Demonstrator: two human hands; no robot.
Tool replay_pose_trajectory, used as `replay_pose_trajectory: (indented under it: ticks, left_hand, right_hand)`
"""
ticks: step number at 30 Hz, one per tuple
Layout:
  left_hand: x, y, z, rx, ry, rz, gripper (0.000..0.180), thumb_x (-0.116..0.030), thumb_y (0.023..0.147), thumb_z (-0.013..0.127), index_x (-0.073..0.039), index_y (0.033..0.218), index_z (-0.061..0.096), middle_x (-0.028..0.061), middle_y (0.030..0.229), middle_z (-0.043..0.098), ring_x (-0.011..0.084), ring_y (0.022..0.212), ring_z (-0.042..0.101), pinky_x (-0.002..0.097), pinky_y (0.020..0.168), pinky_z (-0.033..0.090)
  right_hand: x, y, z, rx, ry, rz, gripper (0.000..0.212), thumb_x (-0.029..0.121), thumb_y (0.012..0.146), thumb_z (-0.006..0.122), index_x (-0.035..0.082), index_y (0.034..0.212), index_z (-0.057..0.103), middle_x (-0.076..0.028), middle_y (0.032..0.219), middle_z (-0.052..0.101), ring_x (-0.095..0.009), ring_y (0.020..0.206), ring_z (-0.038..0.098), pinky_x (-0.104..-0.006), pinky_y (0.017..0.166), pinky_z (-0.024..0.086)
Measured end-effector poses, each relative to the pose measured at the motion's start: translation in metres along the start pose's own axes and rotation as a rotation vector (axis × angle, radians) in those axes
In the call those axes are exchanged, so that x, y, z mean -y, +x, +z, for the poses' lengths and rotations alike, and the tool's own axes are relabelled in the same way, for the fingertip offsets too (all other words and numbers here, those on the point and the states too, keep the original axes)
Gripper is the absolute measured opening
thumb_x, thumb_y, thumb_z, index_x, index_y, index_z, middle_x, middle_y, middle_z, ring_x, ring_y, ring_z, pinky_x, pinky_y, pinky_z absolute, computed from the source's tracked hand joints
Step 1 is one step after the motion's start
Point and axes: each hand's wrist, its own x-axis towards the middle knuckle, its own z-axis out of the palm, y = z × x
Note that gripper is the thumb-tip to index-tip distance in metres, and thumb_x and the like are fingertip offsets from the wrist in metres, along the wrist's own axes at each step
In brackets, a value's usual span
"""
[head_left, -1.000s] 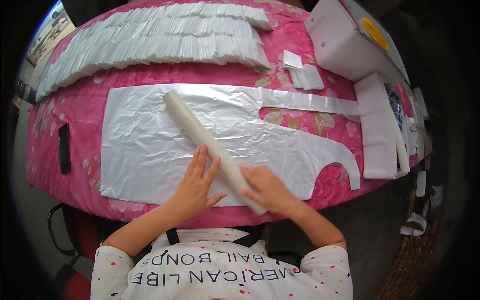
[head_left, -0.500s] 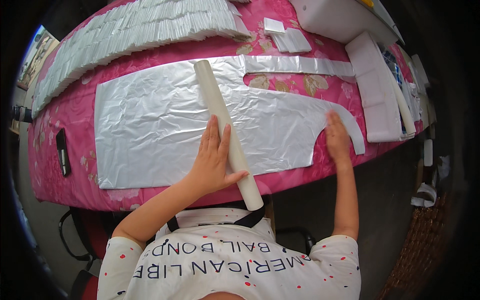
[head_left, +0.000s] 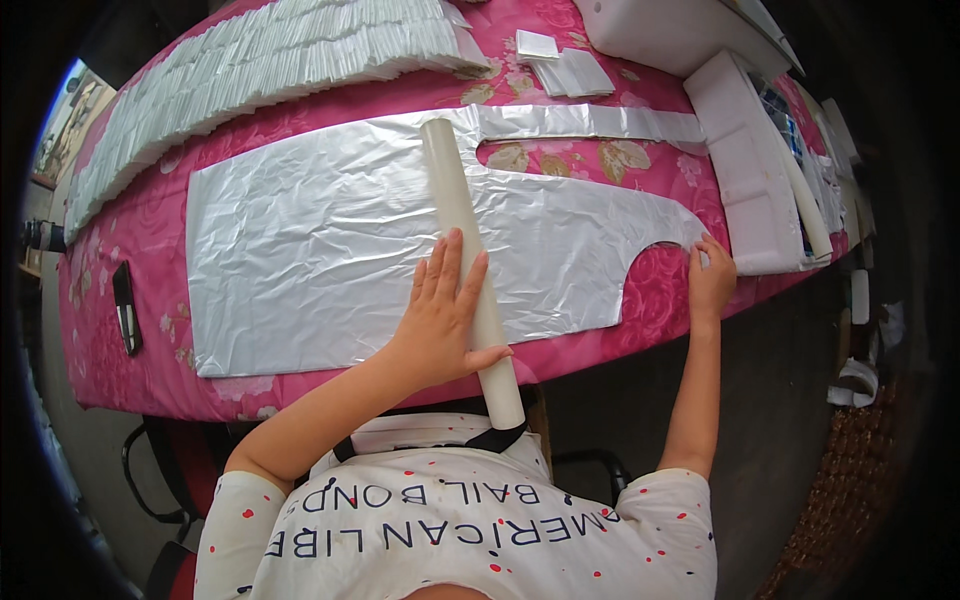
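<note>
A shiny whitish plastic apron (head_left: 310, 240) lies spread over the table, wrinkled, with a long straight strap along its far right side and a curved strap nearer me. Across it slants a pale, smooth tube (head_left: 457, 190), its near end by my waist. My left hand (head_left: 440, 315) rests on this tube, palm down, fingers stretched and thumb apart. At the right, my right hand (head_left: 712, 278) has its fingers closed on the end of the curved strap, which they mostly cover.
Rows of folded white plastic packets (head_left: 280, 60) fill the far left of the pink flowered tablecloth (head_left: 655, 300). A few loose packets (head_left: 572, 74) lie farther back. White foam boxes (head_left: 735, 165) stand at the right, and a black phone-like object (head_left: 125, 308) lies at the left.
The tube has shifted right across the apron, with my left hand on it. My right hand has moved right and down along the curved strap and closed on its end.
</note>
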Motion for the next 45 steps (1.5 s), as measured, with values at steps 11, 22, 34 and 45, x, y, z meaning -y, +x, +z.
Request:
replay_pose_trajectory:
  ticks: [11, 22, 34, 45]
  left_hand:
    - [0.006, -0.007, -0.032, -0.006, -1.391, -0.553, 0.031, -0.014, 0.090, 0.053, 0.001, 0.116, 0.051, 0.0078, 0.095, 0.063, 0.0125, 0.083, 0.060, 0.0255, 0.074, 0.049]
    - [0.178, -0.145, -0.135, -0.272, -0.817, -0.886, 0.027, -0.006, 0.084, 0.056, 0.003, 0.109, 0.055, 0.0101, 0.092, 0.061, 0.0161, 0.078, 0.060, 0.0272, 0.069, 0.049]
    - [0.049, -0.020, -0.052, -0.274, -0.190, -0.018, 0.049, -0.005, 0.080, 0.058, -0.001, 0.126, 0.043, 0.0172, 0.130, 0.043, 0.0333, 0.121, 0.041, 0.0392, 0.101, 0.033]
    - [0.039, 0.009, 0.018, -0.140, 0.165, -0.043, 0.057, -0.017, 0.086, 0.037, 0.009, 0.135, 0.023, 0.0237, 0.142, 0.023, 0.0346, 0.134, 0.020, 0.0436, 0.110, 0.013]
  right_hand:
    - [0.244, -0.082, -0.028, 0.626, 0.913, -0.497, 0.024, 0.007, 0.075, 0.065, 0.003, 0.098, 0.059, -0.012, 0.101, 0.061, -0.029, 0.089, 0.060, -0.0342, 0.077, 0.048]
    - [0.212, -0.108, -0.047, 0.491, 0.385, -0.257, 0.030, 0.024, 0.073, 0.068, 0.002, 0.093, 0.062, -0.013, 0.093, 0.062, -0.028, 0.082, 0.059, -0.0348, 0.069, 0.048]
    - [0.224, -0.137, -0.036, 0.951, 0.356, 0.003, 0.048, 0.048, 0.074, 0.063, 0.001, 0.079, 0.064, -0.020, 0.073, 0.062, -0.037, 0.067, 0.061, -0.0443, 0.062, 0.049]
    - [0.213, -0.092, -0.025, 1.200, 0.450, -0.009, 0.053, 0.050, 0.079, 0.057, -0.001, 0.072, 0.065, -0.018, 0.069, 0.063, -0.033, 0.066, 0.062, -0.0391, 0.061, 0.048]
